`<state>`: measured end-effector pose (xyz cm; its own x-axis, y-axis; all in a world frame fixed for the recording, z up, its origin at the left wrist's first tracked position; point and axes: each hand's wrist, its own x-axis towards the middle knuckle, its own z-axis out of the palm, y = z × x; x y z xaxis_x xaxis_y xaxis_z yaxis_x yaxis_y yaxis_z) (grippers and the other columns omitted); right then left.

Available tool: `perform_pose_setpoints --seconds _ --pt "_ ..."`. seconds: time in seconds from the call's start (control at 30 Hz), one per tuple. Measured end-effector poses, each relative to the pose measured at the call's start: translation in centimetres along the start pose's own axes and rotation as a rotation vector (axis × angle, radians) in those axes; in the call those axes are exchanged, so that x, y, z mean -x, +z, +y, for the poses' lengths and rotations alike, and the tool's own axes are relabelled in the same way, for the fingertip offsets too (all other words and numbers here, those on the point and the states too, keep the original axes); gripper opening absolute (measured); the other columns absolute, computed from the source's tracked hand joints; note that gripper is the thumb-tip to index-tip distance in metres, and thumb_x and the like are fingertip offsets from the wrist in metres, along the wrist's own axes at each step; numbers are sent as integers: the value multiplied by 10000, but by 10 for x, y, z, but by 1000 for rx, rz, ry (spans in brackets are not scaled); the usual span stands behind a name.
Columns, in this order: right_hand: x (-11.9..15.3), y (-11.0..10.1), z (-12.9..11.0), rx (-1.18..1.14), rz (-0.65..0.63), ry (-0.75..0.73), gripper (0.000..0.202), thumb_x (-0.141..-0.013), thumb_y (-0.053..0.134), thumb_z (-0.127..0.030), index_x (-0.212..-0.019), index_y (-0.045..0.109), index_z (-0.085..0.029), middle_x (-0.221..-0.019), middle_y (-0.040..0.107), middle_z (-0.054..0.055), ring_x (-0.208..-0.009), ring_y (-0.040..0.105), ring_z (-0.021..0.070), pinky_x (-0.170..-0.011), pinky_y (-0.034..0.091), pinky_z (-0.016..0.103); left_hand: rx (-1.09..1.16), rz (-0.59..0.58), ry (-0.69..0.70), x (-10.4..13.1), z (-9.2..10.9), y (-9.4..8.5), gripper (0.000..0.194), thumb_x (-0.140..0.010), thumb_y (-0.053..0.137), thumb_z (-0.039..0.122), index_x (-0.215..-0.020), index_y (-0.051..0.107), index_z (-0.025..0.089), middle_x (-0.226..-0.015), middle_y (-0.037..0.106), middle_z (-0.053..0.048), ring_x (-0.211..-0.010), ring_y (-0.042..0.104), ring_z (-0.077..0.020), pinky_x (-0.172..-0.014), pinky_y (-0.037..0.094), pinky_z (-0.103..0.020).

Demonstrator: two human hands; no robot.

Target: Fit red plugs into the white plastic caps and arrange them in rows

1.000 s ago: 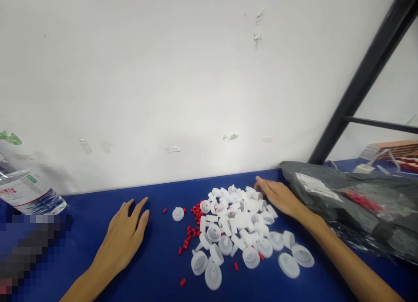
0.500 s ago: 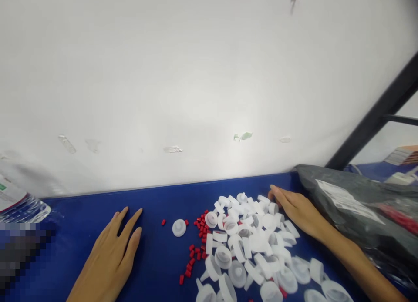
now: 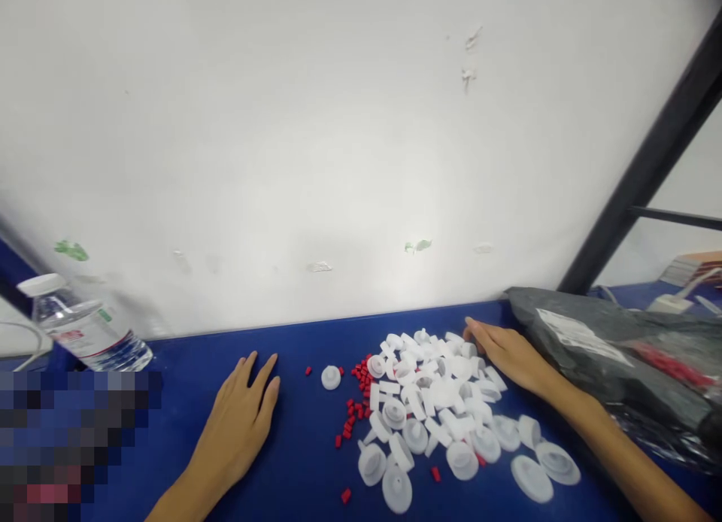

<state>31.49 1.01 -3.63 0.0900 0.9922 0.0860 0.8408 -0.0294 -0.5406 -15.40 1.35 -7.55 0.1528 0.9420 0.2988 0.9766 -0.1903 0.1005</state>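
Observation:
A heap of white plastic caps [image 3: 445, 386] lies on the blue table [image 3: 298, 462], with small red pieces [image 3: 361, 371] along its left side. One white cap [image 3: 331, 377] sits apart, left of the heap, near a lone red piece [image 3: 308, 371]. My left hand [image 3: 242, 417] rests palm down on the table, fingers spread, holding nothing. At the heap's upper right edge is my right hand [image 3: 502, 349], its side on the table and its fingers curled together; whether anything is inside is hidden.
A clear water bottle [image 3: 93, 330] stands tilted in view at the left. Dark plastic bags [image 3: 654, 371] with a white label lie at the right, beside a black metal post [image 3: 637, 168]. A white wall [image 3: 338, 131] rises behind the table.
The view has shifted left and back, so more of the bottle and the front caps shows. Both hands stay at about the same places on the table.

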Motion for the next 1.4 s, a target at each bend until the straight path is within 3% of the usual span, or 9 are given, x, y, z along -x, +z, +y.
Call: perform_pose_setpoints --seconds 0.2,0.5,0.67,0.93,1.2,1.4 --pt "-3 5 2 59 9 -26 565 -981 202 -582 -805 622 -248 -793 709 26 -807 668 252 -762 454 333 -46 -31 -21 0 11 -8 604 -990 275 464 -1459 489 149 -1510 425 -209 -1425 342 -381 -1131 333 -534" --pt "-6 8 6 36 31 -40 606 -980 196 -600 -792 639 -232 -725 693 25 -747 658 249 -733 459 337 -56 26 2 -2 14 -8 549 -971 357 392 -1442 508 153 -1454 483 -209 -1394 386 -397 -1100 361 -546" --pt "-3 7 3 19 52 -52 590 -971 239 -593 -797 667 -225 -744 710 30 -739 662 247 -723 469 329 28 17 48 -2 15 -9 504 -973 372 358 -1424 529 199 -1439 506 -166 -1382 412 -357 -1122 330 -551" --pt "-4 4 7 -3 29 -67 631 -971 218 -601 -805 680 -205 -694 677 35 -717 650 234 -706 465 327 126 -105 185 1 21 -21 514 -988 360 524 -1484 409 395 -1504 444 -113 -1435 320 -360 -1117 274 -607" --pt "-3 5 9 -41 50 -123 593 -966 235 -585 -927 694 -212 -679 668 27 -747 658 239 -754 474 359 137 -130 238 3 25 -26 498 -1004 315 523 -1460 454 379 -1512 423 -132 -1422 338 -356 -1116 257 -611" --pt "-4 2 10 -80 15 -165 602 -953 250 -607 -930 704 -212 -660 676 29 -713 661 242 -738 496 365 163 -91 270 4 26 -26 456 -1003 361 481 -1409 526 355 -1440 492 -121 -1377 407 -301 -1124 271 -583"
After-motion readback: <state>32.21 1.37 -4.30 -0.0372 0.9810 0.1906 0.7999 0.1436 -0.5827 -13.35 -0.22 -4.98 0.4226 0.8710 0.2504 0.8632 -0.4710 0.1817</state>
